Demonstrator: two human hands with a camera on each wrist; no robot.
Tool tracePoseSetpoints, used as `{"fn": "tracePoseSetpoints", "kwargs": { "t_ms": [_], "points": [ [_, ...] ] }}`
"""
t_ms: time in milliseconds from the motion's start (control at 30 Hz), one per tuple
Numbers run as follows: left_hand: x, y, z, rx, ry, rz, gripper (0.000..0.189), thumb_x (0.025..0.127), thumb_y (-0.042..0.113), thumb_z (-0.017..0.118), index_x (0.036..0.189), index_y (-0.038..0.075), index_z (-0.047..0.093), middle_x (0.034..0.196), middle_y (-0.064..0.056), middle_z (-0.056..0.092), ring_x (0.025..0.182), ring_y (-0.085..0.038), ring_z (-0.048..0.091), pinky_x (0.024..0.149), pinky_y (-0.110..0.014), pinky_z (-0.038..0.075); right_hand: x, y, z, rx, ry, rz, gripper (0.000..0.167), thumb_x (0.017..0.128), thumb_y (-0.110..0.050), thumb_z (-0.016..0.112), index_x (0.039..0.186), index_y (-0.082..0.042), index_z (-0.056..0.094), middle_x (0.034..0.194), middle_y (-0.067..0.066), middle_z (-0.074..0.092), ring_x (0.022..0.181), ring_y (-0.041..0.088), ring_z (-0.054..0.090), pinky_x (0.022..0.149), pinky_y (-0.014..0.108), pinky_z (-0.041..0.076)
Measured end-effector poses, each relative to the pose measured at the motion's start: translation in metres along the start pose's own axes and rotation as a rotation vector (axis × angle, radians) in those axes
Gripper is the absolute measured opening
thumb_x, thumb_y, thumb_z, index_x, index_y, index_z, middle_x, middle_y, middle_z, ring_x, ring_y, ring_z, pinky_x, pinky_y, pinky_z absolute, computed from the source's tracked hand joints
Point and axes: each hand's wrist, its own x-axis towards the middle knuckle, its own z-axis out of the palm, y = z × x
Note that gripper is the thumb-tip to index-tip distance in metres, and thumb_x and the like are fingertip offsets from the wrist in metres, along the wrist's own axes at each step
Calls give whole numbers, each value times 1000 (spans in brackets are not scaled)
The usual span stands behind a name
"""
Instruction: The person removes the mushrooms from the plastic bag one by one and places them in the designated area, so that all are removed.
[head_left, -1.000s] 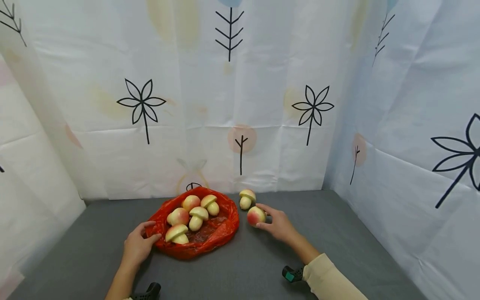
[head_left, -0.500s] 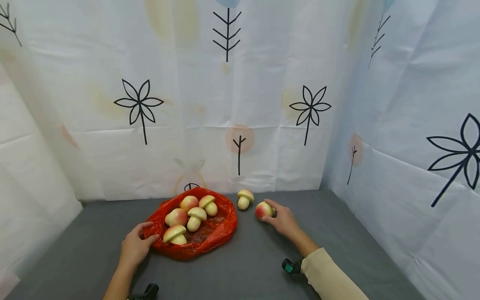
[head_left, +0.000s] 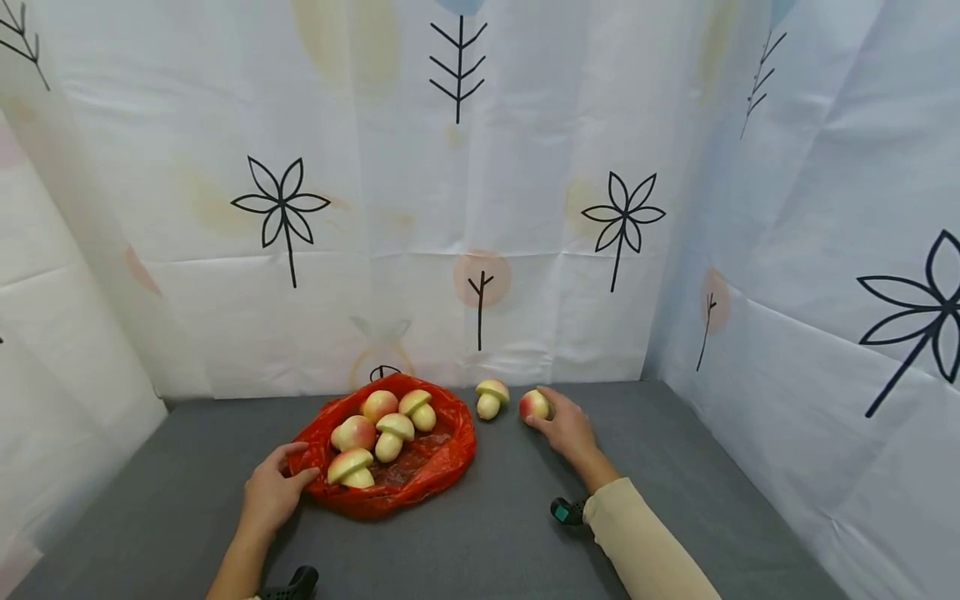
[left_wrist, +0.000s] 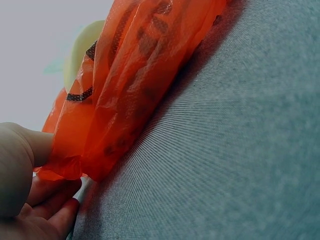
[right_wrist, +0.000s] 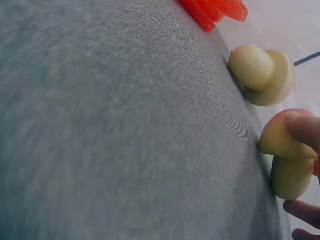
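Observation:
A red plastic bag lies with its mouth spread wide, several toy mushrooms with pink-and-cream caps inside it. At the bag's left edge my left hand pinches the rim; in the left wrist view the thumb lies over the plastic and the fingers lie beneath. Right of the bag, my right hand holds another mushroom by its cap, its stem pointing away from the bag. The right wrist view shows this held mushroom close to the cloth; whether it touches is unclear.
Between the bag and my right hand, one loose mushroom stands upright on the grey cloth. White patterned curtains close off the back and both sides. A black wrist device shows by the right sleeve.
My right hand has carried its mushroom right and farther back, away from the bag, turning it slightly. My left hand stays on the bag's rim; bag and loose mushroom have not moved.

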Motion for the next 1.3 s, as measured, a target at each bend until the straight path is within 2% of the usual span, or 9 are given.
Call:
{"fn": "tracePoseSetpoints", "kwargs": {
  "t_ms": [267,433,533,767,933,1100,1300],
  "points": [
    [-1,3,2,2,11,4,48,89,19,70,131,2,53,123,-33,57,110,-44,52,90,-58,39,7,-2,5,-17,51,43,64,81,-33,79,137,-13,56,132,17,58,114,41,55,92,57,41],
    [-2,4,3,-7,9,4,49,88,20,71,130,2,54,124,-32,57,110,-43,52,89,-57,40,8,0,11,-22,95,43,63,81,-36,78,136,-14,57,130,16,60,114,39,55,95,57,39],
    [-2,4,2,-14,6,3,49,89,20,71,130,1,54,125,-32,56,112,-44,51,90,-57,39,8,1,12,-27,102,35,63,82,-38,77,137,-15,56,130,15,60,112,39,55,93,56,40],
    [-2,3,-1,-13,0,3,49,89,21,70,130,2,54,124,-32,57,111,-44,50,90,-57,40,10,4,10,-97,49,17,70,82,-40,76,143,-19,50,128,16,60,112,39,56,87,57,44],
    [-3,3,-2,-20,-2,4,49,89,20,70,131,1,53,126,-33,55,112,-44,51,90,-58,40,9,9,6,-113,-4,-32,73,81,-24,80,146,-16,46,128,18,58,114,39,55,88,58,44],
    [-4,4,-2,-24,-7,-11,48,89,18,69,131,0,53,127,-34,53,113,-45,49,91,-58,40,9,14,3,-181,6,-77,67,82,-14,79,142,-18,51,119,17,62,106,35,60,81,54,48],
    [-3,4,-2,-22,-12,-12,49,89,18,69,131,1,53,127,-34,53,113,-45,49,90,-59,40,10,15,3,-196,20,-73,62,82,-18,79,138,-18,54,108,16,64,93,35,62,74,52,48]
  ]
}}
